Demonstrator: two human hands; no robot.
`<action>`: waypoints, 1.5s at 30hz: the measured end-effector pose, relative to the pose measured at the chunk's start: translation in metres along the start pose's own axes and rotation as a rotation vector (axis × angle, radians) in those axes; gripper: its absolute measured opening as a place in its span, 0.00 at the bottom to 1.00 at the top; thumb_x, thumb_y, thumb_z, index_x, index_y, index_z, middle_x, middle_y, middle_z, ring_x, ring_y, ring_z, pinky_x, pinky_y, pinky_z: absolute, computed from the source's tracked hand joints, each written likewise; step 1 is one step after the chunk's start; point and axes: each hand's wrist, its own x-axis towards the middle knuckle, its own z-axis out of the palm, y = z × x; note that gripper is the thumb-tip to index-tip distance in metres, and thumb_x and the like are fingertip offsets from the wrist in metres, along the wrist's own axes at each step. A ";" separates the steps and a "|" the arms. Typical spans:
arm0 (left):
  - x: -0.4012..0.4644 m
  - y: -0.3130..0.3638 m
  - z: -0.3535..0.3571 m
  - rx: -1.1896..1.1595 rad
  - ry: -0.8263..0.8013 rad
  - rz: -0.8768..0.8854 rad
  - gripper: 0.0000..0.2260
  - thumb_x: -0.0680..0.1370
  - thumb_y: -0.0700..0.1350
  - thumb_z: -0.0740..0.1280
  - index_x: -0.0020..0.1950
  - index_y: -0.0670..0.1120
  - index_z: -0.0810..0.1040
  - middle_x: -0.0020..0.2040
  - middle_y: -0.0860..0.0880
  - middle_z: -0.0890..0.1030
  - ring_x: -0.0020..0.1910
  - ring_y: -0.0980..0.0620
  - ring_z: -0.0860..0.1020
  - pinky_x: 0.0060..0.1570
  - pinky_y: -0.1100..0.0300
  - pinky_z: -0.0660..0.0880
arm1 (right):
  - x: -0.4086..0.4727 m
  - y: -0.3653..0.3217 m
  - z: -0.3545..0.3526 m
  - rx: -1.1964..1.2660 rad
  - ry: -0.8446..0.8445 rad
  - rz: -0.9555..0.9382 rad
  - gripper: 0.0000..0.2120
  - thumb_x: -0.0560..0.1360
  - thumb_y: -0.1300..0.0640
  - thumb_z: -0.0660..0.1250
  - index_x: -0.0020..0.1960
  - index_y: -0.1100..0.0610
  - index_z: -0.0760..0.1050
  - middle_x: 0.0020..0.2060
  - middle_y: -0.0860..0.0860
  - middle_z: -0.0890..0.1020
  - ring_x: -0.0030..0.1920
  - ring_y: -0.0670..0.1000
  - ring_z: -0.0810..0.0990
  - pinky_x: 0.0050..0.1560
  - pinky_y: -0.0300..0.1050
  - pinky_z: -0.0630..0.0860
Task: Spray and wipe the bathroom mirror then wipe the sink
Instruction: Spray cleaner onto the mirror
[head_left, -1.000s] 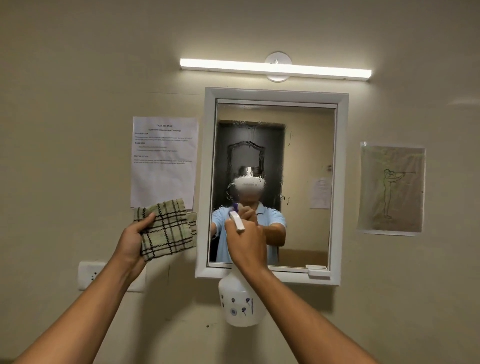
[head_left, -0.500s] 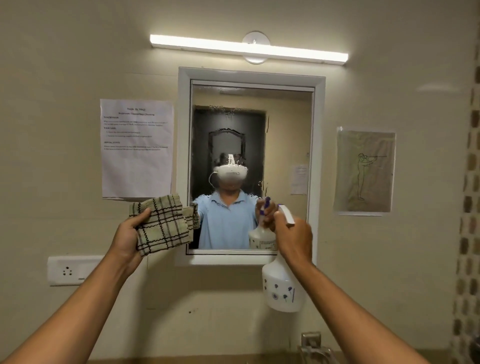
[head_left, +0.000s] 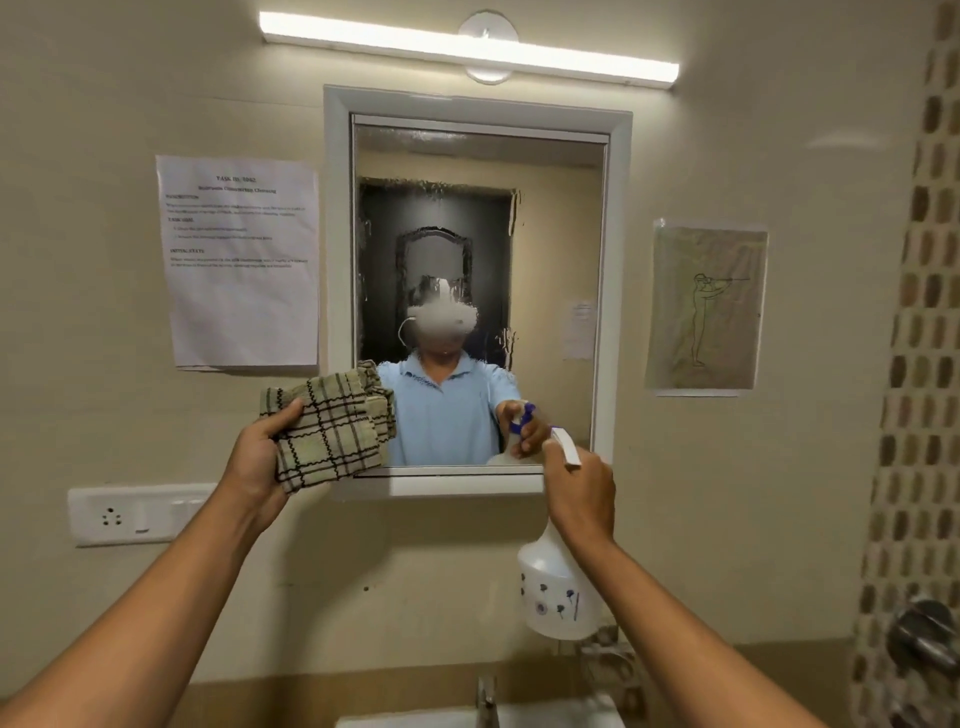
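Note:
A white-framed mirror (head_left: 545, 166) hangs on the beige wall, with wet spray droplets and streaks across its glass. My right hand (head_left: 581, 493) grips a white spray bottle (head_left: 558, 592) with small blue flower prints, held in front of the mirror's lower right corner. My left hand (head_left: 257, 460) holds a folded green plaid cloth (head_left: 330, 423) against the mirror's lower left corner. The top edge of the white sink (head_left: 415, 719) and its tap (head_left: 487, 699) show at the bottom.
A printed paper sheet (head_left: 241, 260) is taped left of the mirror and a drawing (head_left: 704, 306) right of it. A tube light (head_left: 467, 49) glows above. A white socket plate (head_left: 130, 514) sits low on the left. Mosaic tiles (head_left: 924, 364) and a chrome knob (head_left: 927, 631) line the right.
My right hand with the spray bottle has moved from the mirror's middle to its lower right corner. The view has tilted down, bringing the sink and tap into sight.

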 end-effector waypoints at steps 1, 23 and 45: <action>-0.001 0.001 -0.002 0.002 0.006 0.001 0.19 0.82 0.46 0.57 0.47 0.44 0.87 0.51 0.43 0.86 0.48 0.46 0.85 0.43 0.50 0.83 | -0.005 -0.006 0.007 -0.010 -0.025 -0.022 0.17 0.79 0.50 0.61 0.36 0.56 0.76 0.29 0.51 0.76 0.30 0.48 0.74 0.29 0.41 0.67; -0.019 0.011 -0.044 -0.021 0.064 0.081 0.23 0.83 0.44 0.56 0.38 0.48 0.88 0.42 0.48 0.87 0.41 0.50 0.86 0.36 0.55 0.83 | -0.055 -0.020 0.061 -0.034 -0.216 -0.125 0.17 0.80 0.49 0.59 0.35 0.55 0.75 0.29 0.51 0.78 0.30 0.51 0.75 0.26 0.43 0.65; -0.019 -0.066 0.025 -0.101 -0.089 -0.091 0.21 0.83 0.44 0.56 0.42 0.47 0.88 0.47 0.46 0.87 0.45 0.49 0.86 0.39 0.55 0.83 | -0.031 0.057 -0.027 0.006 0.045 0.008 0.20 0.78 0.45 0.61 0.32 0.55 0.74 0.25 0.54 0.76 0.28 0.59 0.78 0.27 0.58 0.77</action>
